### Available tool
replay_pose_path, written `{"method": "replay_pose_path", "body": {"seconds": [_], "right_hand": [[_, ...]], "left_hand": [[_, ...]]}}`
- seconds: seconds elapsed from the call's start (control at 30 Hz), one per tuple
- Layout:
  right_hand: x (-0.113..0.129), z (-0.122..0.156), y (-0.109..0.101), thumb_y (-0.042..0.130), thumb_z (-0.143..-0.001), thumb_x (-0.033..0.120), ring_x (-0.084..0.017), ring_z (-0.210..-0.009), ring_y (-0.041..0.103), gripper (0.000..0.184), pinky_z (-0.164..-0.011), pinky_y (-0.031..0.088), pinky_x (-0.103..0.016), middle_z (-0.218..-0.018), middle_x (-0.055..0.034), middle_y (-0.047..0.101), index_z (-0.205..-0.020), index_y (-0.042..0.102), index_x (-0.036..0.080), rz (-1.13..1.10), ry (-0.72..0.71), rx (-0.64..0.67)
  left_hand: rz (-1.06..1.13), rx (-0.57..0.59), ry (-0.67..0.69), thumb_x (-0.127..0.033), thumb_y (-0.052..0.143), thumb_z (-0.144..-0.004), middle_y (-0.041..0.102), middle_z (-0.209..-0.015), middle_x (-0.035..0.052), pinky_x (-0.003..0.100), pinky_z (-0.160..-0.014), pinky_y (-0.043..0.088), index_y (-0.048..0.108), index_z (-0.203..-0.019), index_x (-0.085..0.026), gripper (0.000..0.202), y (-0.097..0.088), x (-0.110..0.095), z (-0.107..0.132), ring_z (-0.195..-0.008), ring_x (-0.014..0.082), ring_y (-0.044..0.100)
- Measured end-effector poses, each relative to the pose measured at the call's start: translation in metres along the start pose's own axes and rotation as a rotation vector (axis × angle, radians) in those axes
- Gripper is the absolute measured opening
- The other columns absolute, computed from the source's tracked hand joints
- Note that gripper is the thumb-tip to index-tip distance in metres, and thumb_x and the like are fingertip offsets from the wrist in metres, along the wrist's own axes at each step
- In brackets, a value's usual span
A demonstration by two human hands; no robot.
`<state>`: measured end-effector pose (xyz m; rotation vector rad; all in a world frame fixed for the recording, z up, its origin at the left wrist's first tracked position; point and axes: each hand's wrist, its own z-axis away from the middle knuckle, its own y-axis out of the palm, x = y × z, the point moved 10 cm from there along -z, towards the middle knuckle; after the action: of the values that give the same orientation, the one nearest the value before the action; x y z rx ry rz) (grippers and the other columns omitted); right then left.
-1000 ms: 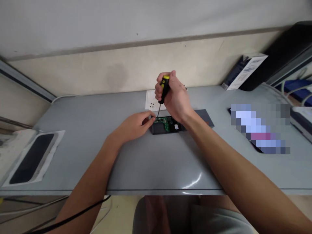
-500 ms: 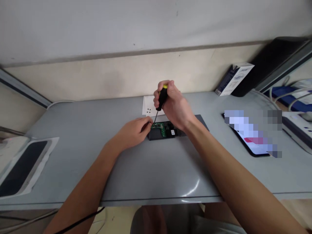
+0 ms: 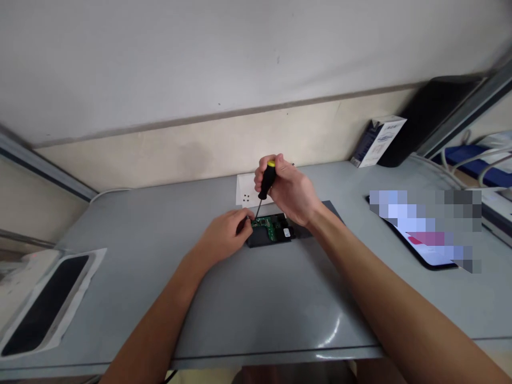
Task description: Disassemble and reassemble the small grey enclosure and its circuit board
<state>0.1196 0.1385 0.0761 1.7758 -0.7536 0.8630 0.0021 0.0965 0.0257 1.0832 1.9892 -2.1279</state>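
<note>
In the head view, my right hand (image 3: 296, 192) is closed around a black screwdriver (image 3: 266, 184) with a yellow end cap. Its thin shaft slants down to the left, and the tip meets the upper left part of a green circuit board (image 3: 272, 230). That board sits in a flat black device casing (image 3: 260, 237) on the table. My left hand (image 3: 228, 232) grips the casing's left end, fingertips close beside the screwdriver tip. Behind the device is white paper (image 3: 245, 184) with several small dark screws (image 3: 246, 198) on it, partly covered by my right hand.
A dark flat panel (image 3: 332, 210) lies under my right wrist. To the right rests a phone (image 3: 416, 240) with a lit, blurred screen. A white and blue box (image 3: 378, 141) leans by a black cylinder (image 3: 432, 120). At the left lies a dark panel on white wrapping (image 3: 78, 298).
The view has tilted upward, so the table and hands appear lower. Both hands keep their places on the screwdriver and device; the tip stays at the board's upper left.
</note>
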Motion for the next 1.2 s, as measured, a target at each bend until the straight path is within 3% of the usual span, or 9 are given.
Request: {"method": "replay_pose_path", "body": {"seconds": [0.17, 0.27, 0.4, 0.5, 0.63, 0.8, 0.97, 1.07, 1.2], "right_hand": [[-0.001, 0.001, -0.005, 0.054, -0.092, 0.080, -0.015, -0.060, 0.041, 0.054, -0.061, 0.040, -0.032, -0.065, 0.0038, 0.043, -0.084, 0.048, 0.027, -0.077, -0.022, -0.098], [-0.002, 0.003, -0.002, 0.062, -0.092, 0.073, -0.014, -0.058, 0.037, 0.052, -0.058, 0.038, -0.031, -0.062, 0.0054, 0.039, -0.079, 0.041, 0.027, -0.092, -0.043, -0.081], [0.001, 0.003, -0.009, 0.068, -0.093, 0.062, -0.014, -0.064, 0.047, 0.044, -0.063, 0.043, -0.030, -0.070, 0.0027, 0.050, -0.080, 0.047, 0.026, -0.033, -0.065, -0.091], [0.001, 0.001, -0.009, 0.061, -0.094, 0.070, -0.015, -0.069, 0.052, 0.047, -0.067, 0.047, -0.031, -0.076, 0.0001, 0.055, -0.083, 0.054, 0.025, 0.017, -0.035, -0.083], [-0.001, 0.002, -0.003, 0.053, -0.092, 0.081, -0.014, -0.059, 0.044, 0.055, -0.060, 0.042, -0.031, -0.065, 0.0039, 0.047, -0.087, 0.051, 0.027, -0.032, -0.031, -0.105], [0.000, 0.006, 0.004, 0.062, -0.091, 0.076, -0.012, -0.052, 0.032, 0.055, -0.053, 0.034, -0.030, -0.058, 0.0078, 0.036, -0.080, 0.039, 0.027, -0.055, -0.070, -0.094], [-0.001, 0.004, -0.003, 0.075, -0.086, 0.063, -0.013, -0.065, 0.052, 0.047, -0.064, 0.044, -0.030, -0.073, 0.0031, 0.056, -0.082, 0.046, 0.026, -0.033, -0.054, -0.095], [-0.001, 0.002, -0.006, 0.065, -0.089, 0.073, -0.014, -0.066, 0.053, 0.049, -0.064, 0.045, -0.031, -0.074, 0.0011, 0.057, -0.084, 0.053, 0.025, 0.002, -0.053, -0.110], [-0.004, 0.002, -0.007, 0.058, -0.088, 0.082, -0.013, -0.058, 0.043, 0.055, -0.059, 0.040, -0.031, -0.066, 0.0047, 0.047, -0.086, 0.050, 0.027, -0.049, -0.059, -0.146]], "left_hand": [[0.012, -0.013, 0.005, -0.025, 0.045, -0.095, 0.069, -0.085, 0.0011, 0.031, -0.069, 0.044, 0.065, -0.099, -0.022, 0.021, -0.001, 0.001, 0.000, -0.071, 0.0181, 0.060], [0.006, -0.023, 0.014, -0.026, 0.046, -0.095, 0.069, -0.083, 0.0010, 0.031, -0.069, 0.044, 0.066, -0.099, -0.022, 0.021, -0.001, 0.002, -0.001, -0.071, 0.0181, 0.059], [0.008, -0.038, 0.014, -0.025, 0.046, -0.095, 0.070, -0.083, 0.0009, 0.030, -0.067, 0.045, 0.067, -0.099, -0.022, 0.022, -0.002, 0.002, 0.000, -0.069, 0.0175, 0.059], [0.007, -0.042, 0.021, -0.025, 0.046, -0.094, 0.071, -0.085, 0.0015, 0.031, -0.069, 0.046, 0.068, -0.098, -0.022, 0.022, -0.003, 0.001, 0.000, -0.071, 0.0178, 0.060], [0.003, -0.025, 0.010, -0.026, 0.046, -0.095, 0.072, -0.086, 0.0024, 0.031, -0.071, 0.047, 0.069, -0.100, -0.021, 0.024, -0.001, 0.001, 0.000, -0.073, 0.0187, 0.061], [0.000, -0.029, 0.007, -0.026, 0.046, -0.095, 0.073, -0.091, 0.0046, 0.033, -0.076, 0.049, 0.070, -0.102, -0.022, 0.026, -0.001, 0.001, 0.000, -0.078, 0.0209, 0.064], [0.018, -0.049, 0.020, -0.026, 0.046, -0.095, 0.073, -0.088, 0.0027, 0.032, -0.075, 0.050, 0.071, -0.100, -0.023, 0.025, -0.004, 0.000, 0.001, -0.074, 0.0193, 0.062], [0.009, -0.059, 0.020, -0.026, 0.046, -0.095, 0.072, -0.087, 0.0023, 0.032, -0.074, 0.050, 0.071, -0.100, -0.023, 0.025, -0.005, 0.000, 0.002, -0.073, 0.0192, 0.062], [0.006, -0.055, 0.030, -0.026, 0.046, -0.096, 0.073, -0.090, 0.0030, 0.032, -0.076, 0.051, 0.071, -0.101, -0.023, 0.025, -0.004, -0.001, 0.001, -0.077, 0.0199, 0.064]]}}
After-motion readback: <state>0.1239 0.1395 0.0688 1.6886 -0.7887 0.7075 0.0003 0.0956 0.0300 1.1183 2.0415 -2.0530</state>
